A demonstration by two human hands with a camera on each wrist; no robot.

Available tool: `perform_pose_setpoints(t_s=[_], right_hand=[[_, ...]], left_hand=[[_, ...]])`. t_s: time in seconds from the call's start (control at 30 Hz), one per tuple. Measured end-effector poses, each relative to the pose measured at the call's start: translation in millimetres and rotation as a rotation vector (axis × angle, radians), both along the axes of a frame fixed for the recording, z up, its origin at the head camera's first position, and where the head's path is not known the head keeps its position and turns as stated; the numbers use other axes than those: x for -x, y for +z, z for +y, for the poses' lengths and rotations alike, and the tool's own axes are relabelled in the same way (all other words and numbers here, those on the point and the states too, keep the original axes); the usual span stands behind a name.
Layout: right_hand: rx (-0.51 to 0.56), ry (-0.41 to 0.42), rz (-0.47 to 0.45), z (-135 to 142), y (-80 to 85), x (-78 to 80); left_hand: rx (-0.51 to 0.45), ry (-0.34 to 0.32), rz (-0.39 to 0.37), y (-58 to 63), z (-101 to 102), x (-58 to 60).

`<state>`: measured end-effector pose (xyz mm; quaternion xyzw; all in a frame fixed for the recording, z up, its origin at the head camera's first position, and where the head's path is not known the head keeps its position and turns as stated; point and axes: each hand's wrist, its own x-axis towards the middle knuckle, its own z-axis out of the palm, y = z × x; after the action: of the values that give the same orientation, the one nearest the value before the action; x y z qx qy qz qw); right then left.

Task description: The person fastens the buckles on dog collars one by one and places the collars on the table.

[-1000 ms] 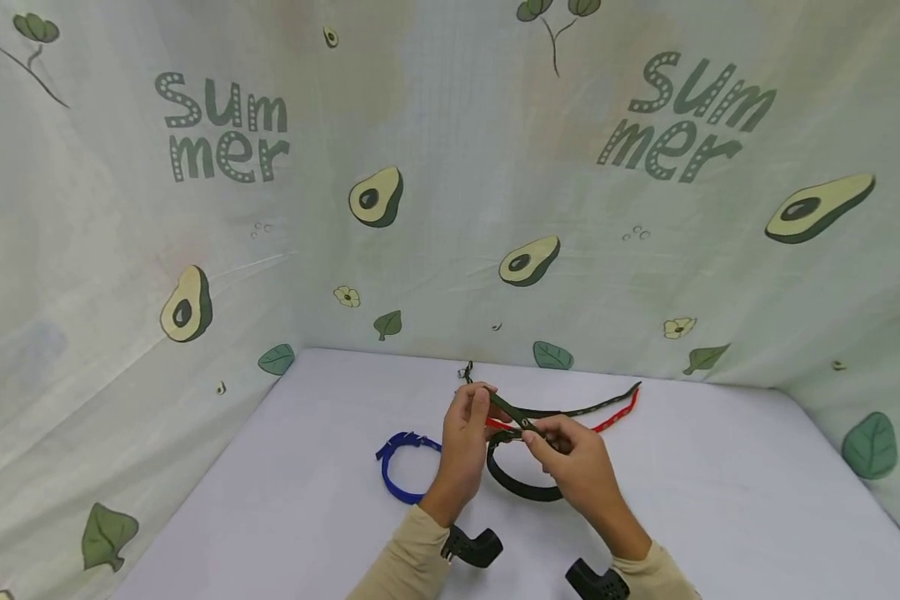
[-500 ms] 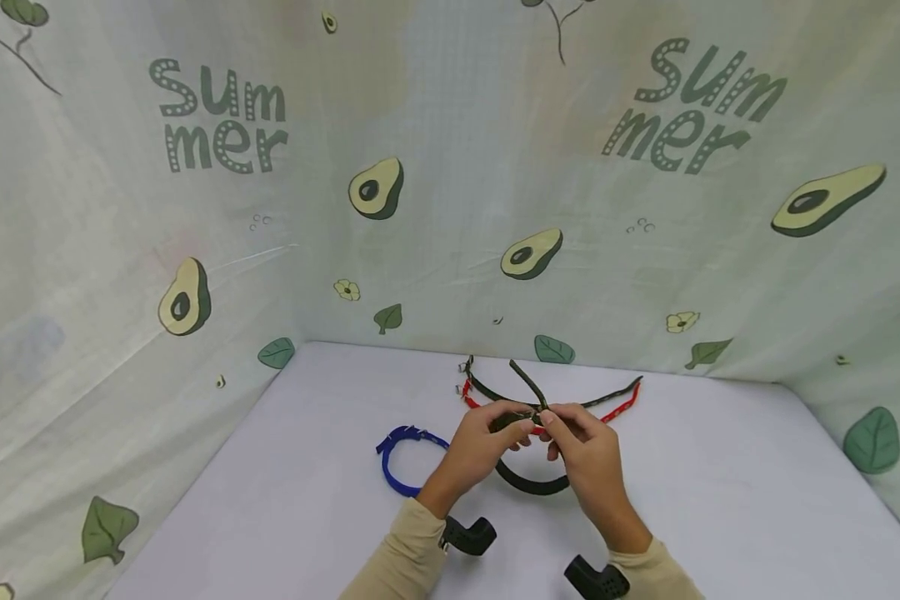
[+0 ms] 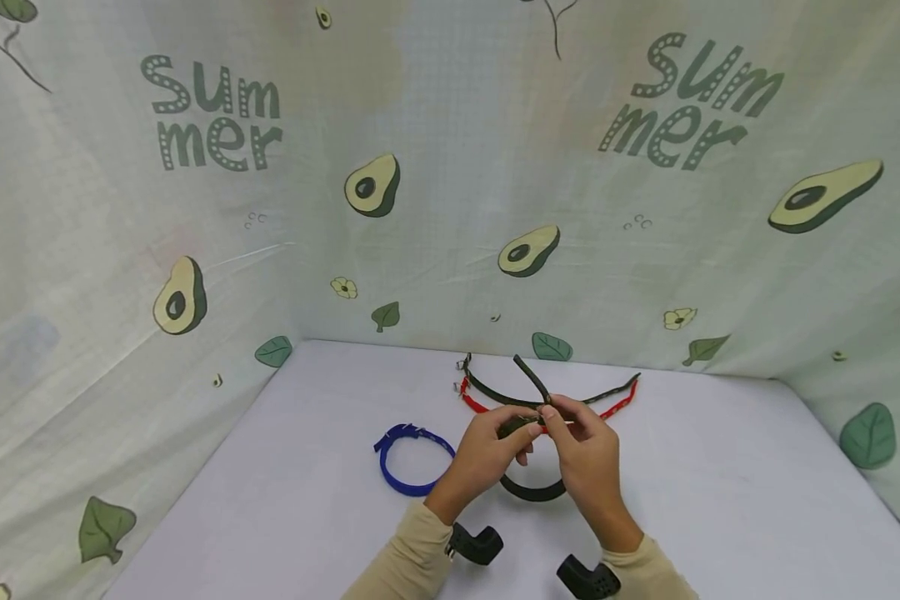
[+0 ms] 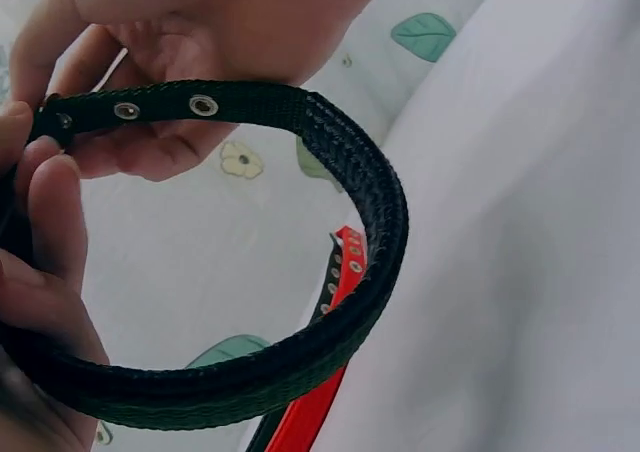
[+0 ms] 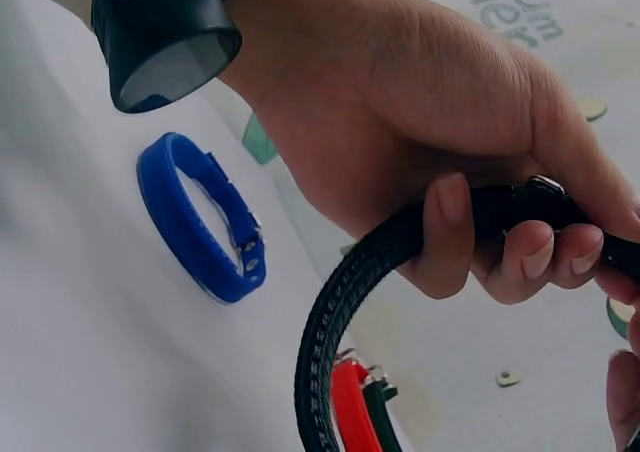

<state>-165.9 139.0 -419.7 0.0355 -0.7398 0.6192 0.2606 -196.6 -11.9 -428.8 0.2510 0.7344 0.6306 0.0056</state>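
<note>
A dark green collar (image 3: 532,493) is bent into a loop between my two hands, its free strap end (image 3: 531,379) pointing up and away. My left hand (image 3: 483,450) grips it near the metal buckle (image 5: 545,184), several fingers curled round the band in the right wrist view. On the other side, my right hand (image 3: 588,454) pinches the strap near the buckle. Metal-rimmed eyelets (image 4: 203,104) line the strap in the left wrist view. My fingers partly hide where strap and buckle meet.
A buckled blue collar (image 3: 399,483) lies on the white table (image 3: 270,517), left of my hands. Behind them, a red collar (image 3: 474,405) and another dark green collar (image 3: 495,393) lie stretched out. A printed cloth (image 3: 435,250) hangs behind the table.
A second ago my hands were farther apart, with the strap slanting between them. They have come together, and the strap end now sticks up past them. Little differs in the last half second.
</note>
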Motion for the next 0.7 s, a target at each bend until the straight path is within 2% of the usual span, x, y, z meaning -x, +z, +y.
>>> perform_pose_setpoints(t_s=[0.17, 0.33, 0.53, 0.7], right_hand=[[-0.017, 0.002, 0.054, -1, 0.4, -1.0], [-0.05, -0.019, 0.063, -3, -2.9, -1.8], [-0.043, -0.061, 0.077, -7, -2.2, -4.2], [-0.042, -0.062, 0.113, -14, 15.4, -13.0]], left_hand=[[-0.111, 0.043, -0.049, 0.0, 4, -2.6], [-0.206, 0.066, -0.064, -1.3, 8, -5.9], [-0.269, 0.094, -0.045, -2.1, 11, -10.6], [-0.26, 0.117, 0.03, -3.7, 13, -12.2]])
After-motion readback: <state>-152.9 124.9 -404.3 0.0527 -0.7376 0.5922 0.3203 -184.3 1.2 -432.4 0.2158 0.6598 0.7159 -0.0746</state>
